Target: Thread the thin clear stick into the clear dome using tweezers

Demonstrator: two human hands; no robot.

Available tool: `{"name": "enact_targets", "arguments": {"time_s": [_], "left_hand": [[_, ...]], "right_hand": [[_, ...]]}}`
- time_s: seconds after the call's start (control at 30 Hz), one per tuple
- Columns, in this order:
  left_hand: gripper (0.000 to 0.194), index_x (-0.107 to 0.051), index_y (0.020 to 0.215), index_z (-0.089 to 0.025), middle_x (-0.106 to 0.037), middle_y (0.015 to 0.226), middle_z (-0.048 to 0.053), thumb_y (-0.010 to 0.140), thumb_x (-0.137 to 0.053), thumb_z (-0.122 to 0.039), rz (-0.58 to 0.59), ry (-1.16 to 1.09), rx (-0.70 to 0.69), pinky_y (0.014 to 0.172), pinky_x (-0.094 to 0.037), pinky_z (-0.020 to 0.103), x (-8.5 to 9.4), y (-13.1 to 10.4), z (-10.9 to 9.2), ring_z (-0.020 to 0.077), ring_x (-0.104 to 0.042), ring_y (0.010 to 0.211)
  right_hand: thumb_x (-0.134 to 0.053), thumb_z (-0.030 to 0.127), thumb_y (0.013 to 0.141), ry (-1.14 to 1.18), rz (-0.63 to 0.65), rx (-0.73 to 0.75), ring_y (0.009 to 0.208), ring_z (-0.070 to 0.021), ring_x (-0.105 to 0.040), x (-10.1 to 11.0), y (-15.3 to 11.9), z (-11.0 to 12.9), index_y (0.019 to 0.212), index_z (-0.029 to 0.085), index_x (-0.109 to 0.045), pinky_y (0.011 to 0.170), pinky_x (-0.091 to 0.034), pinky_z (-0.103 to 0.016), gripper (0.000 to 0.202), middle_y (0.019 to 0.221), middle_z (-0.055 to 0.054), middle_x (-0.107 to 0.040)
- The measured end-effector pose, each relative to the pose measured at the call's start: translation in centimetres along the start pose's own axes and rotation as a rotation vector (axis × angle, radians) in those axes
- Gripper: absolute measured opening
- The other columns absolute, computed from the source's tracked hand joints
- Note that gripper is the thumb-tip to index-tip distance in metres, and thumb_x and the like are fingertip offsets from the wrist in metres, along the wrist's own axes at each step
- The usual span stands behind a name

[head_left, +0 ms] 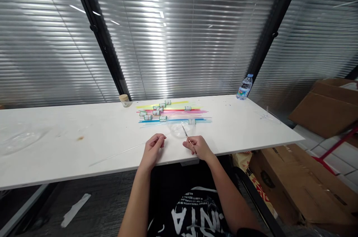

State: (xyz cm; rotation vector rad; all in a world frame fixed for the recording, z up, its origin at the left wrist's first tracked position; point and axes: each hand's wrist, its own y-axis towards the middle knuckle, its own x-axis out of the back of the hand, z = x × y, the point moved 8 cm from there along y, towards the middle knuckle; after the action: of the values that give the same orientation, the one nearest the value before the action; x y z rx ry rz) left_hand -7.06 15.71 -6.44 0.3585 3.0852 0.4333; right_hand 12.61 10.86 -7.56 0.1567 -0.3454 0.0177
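My left hand [154, 147] is closed near the table's front edge, fingers pinched around one end of a thin clear rod [117, 153]. The rod runs out to the left, low over the white table [106, 129]. In my right hand [198, 147] is a pair of slim scissors [188, 137], points directed away from me and slightly left. Just beyond the scissors sits a clear, bowl-like plastic piece [179, 129]. Behind it lie bundles of thin coloured rods, yellow, red [179, 110], pink and blue [145, 121], with several small labelled wraps [163, 118] around them.
A jar with a wooden lid [124, 100] stands at the back left, and a water bottle [245, 87] at the back right. Clear plastic [22, 142] lies at the far left. Cardboard boxes [304, 177] are on the floor to the right. Blinds [179, 43] rise behind the table.
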Motion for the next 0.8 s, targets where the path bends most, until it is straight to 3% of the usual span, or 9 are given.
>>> {"name": "enact_targets", "arguments": {"time_s": [0.8], "left_hand": [[0.028,-0.064,0.083,-0.018,-0.047,0.066,-0.002,0.088,-0.060,-0.046,-0.002,0.033,0.022,0.065,-0.032,0.024,0.13,0.08,0.32,0.0122,-0.043,0.067]], "right_hand": [[-0.062,0.050,0.083,-0.035,-0.022,-0.010,0.045,-0.0091,-0.037,0.02,0.03,-0.11,0.052,0.019,-0.044,0.048,-0.026,-0.024,0.047,0.043,0.005,-0.040]]}}
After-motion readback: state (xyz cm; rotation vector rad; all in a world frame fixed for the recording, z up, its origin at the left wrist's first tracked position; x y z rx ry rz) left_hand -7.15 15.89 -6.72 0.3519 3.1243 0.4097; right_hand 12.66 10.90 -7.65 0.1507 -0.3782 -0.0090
